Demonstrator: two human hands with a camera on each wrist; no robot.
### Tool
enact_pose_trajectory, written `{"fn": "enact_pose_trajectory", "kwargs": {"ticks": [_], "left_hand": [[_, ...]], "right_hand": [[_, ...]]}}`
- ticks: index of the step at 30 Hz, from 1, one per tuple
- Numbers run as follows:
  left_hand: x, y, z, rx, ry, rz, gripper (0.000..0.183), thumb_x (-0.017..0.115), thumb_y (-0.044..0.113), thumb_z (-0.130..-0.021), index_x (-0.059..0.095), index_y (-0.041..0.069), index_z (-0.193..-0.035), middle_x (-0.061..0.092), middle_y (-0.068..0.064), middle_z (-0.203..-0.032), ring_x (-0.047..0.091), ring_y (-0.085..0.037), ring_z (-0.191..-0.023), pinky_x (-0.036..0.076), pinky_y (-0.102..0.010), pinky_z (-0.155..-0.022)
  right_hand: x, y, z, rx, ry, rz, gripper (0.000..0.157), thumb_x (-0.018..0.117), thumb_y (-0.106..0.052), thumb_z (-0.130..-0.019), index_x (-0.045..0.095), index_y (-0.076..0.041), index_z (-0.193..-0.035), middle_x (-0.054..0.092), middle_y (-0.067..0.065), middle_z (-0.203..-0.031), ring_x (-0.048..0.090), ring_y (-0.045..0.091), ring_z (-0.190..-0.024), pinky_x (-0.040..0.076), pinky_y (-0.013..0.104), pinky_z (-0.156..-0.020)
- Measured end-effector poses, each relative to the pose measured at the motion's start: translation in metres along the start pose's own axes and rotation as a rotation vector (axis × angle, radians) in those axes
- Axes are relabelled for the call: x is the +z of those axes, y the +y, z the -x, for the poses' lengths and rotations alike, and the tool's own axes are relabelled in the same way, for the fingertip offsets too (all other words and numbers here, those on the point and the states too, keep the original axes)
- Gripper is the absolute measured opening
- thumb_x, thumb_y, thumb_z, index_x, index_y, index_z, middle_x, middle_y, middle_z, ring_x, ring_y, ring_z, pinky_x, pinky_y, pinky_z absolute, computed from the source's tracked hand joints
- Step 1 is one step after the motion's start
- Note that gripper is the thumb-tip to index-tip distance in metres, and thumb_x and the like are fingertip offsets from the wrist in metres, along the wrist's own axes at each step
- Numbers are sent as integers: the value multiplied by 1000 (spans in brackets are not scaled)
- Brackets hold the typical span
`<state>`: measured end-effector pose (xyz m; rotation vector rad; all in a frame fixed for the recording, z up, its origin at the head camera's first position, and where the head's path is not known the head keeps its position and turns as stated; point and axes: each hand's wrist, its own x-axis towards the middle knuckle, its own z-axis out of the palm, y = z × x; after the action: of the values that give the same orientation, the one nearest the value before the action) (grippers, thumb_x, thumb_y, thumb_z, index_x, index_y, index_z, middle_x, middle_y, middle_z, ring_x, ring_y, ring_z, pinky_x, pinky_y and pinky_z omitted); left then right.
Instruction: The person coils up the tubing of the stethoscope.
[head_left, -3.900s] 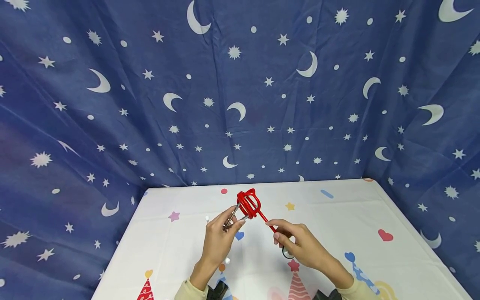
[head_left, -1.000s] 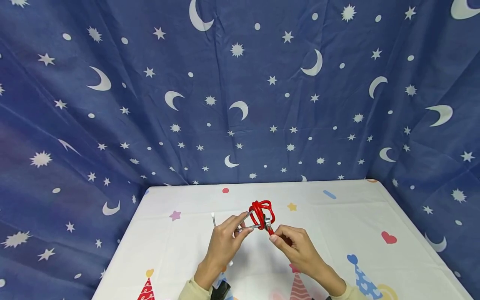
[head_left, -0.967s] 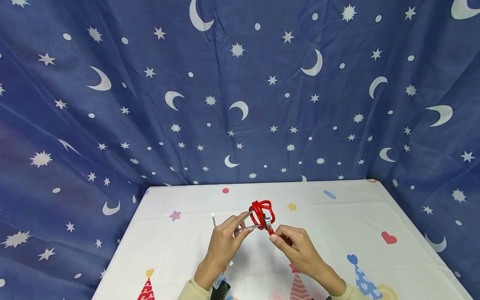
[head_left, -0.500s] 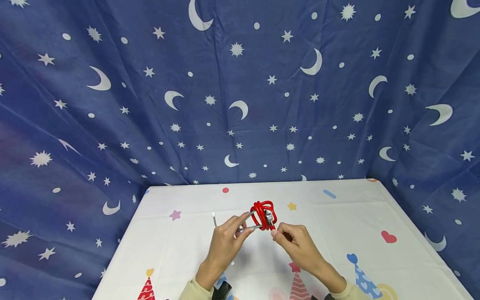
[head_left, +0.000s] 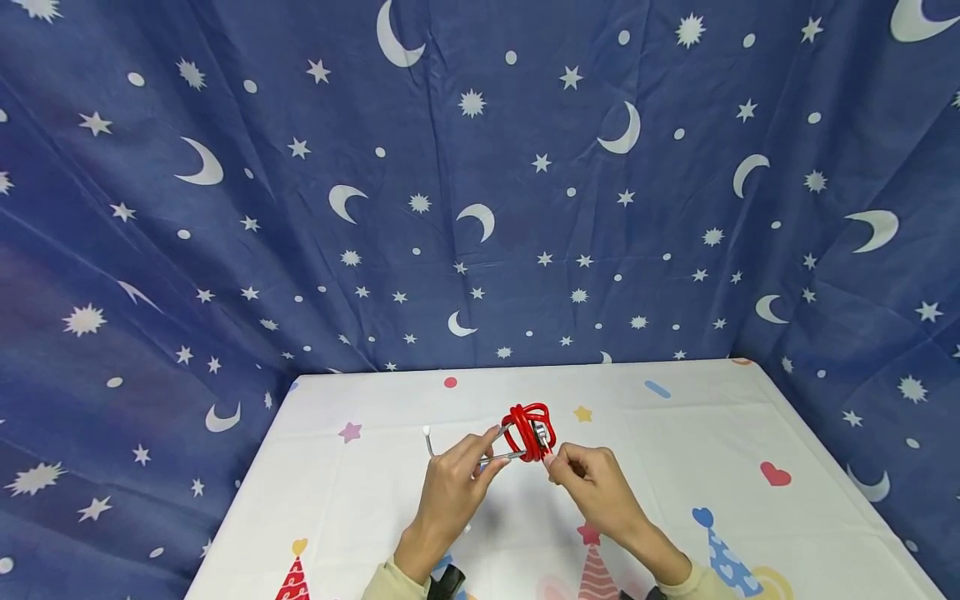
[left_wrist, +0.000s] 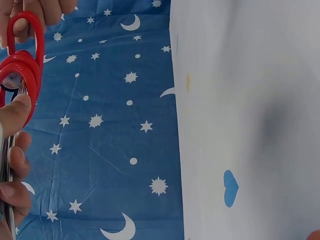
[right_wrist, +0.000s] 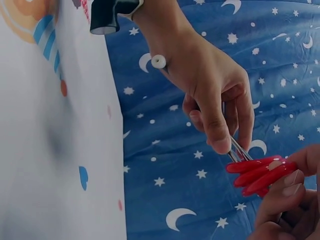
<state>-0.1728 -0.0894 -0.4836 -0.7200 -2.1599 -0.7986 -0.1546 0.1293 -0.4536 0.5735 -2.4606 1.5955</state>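
Observation:
Both hands hold a stethoscope in the air above the table. Its red tubing point(head_left: 517, 419) is wound in several loops around the lower ends of the metal ear tubes point(left_wrist: 6, 170). My left hand point(head_left: 448, 493) grips those ear tubes between thumb and fingers, left of the coil. A white eartip point(head_left: 427, 430) sticks out beyond it, and another eartip point(right_wrist: 158, 61) shows near the left wrist. At the coil's right side sits the silvery chest piece point(head_left: 541, 432). My right hand point(head_left: 600, 492) pinches the tubing just below the chest piece; its fingertips partly hide that spot.
Under the hands is a table with a white cloth point(head_left: 352, 500) printed with party hats, hearts and stars. A blue curtain point(head_left: 480, 167) with moons and stars hangs behind and at both sides. A black wrist strap piece point(head_left: 447, 581) is at the left sleeve.
Earlier a straight tubing length ran from the coil to the right hand, with the chest piece hanging below it. Now the right hand is closer and the chest piece lies against the loops.

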Motion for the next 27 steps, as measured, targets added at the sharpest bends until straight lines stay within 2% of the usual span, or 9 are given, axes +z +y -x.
{"fn": "enact_pose_trajectory", "kwargs": {"ticks": [4,8,12,15,19,23,27], "left_hand": [[0,2,-1,50,-11,-32,43,80,21,-80,69,8,-119,67,6,-80,56,-2,-59,43,-9,-54],[1,4,-1,74,-24,-55,42,80,22,-80,70,8,-119,69,5,-82,61,-2,-64,47,-12,-55],[3,5,0,67,-26,-64,43,81,22,-80,70,7,-119,68,5,-81,59,-2,-62,46,-11,-54],[4,3,0,60,-17,-56,45,82,21,-78,70,6,-118,67,5,-79,55,-1,-59,43,-10,-52],[4,2,0,32,-11,-41,46,82,21,-78,70,6,-119,65,6,-77,49,1,-55,38,-7,-51],[4,3,0,17,-16,-35,45,81,22,-79,69,6,-120,65,7,-77,45,3,-55,37,-6,-51],[2,5,-2,14,-17,-34,45,81,22,-80,69,7,-121,65,7,-77,44,4,-55,37,-6,-52]], "right_hand": [[0,-2,-1,76,23,0,32,62,-13,-96,58,-18,-64,49,-9,-55,35,-2,-47,31,19,-44],[-1,-5,-2,143,68,-38,31,63,-21,-96,61,-13,-66,43,-5,-50,37,1,-43,31,20,-41],[-2,-5,-1,167,81,-95,24,66,-24,-95,66,-10,-75,51,0,-52,47,8,-43,39,23,-42],[-3,-4,0,162,51,-108,15,68,-21,-93,68,-9,-84,59,3,-62,56,12,-50,46,23,-48],[-3,-2,0,102,22,-70,9,68,-19,-93,68,-11,-90,62,3,-71,59,10,-57,48,23,-51],[-1,0,0,36,86,0,8,69,-20,-93,69,-13,-89,62,-5,-67,56,5,-52,47,23,-48],[0,1,0,4,159,58,8,70,-18,-92,68,-13,-85,61,-8,-62,53,3,-48,44,24,-44]]}}
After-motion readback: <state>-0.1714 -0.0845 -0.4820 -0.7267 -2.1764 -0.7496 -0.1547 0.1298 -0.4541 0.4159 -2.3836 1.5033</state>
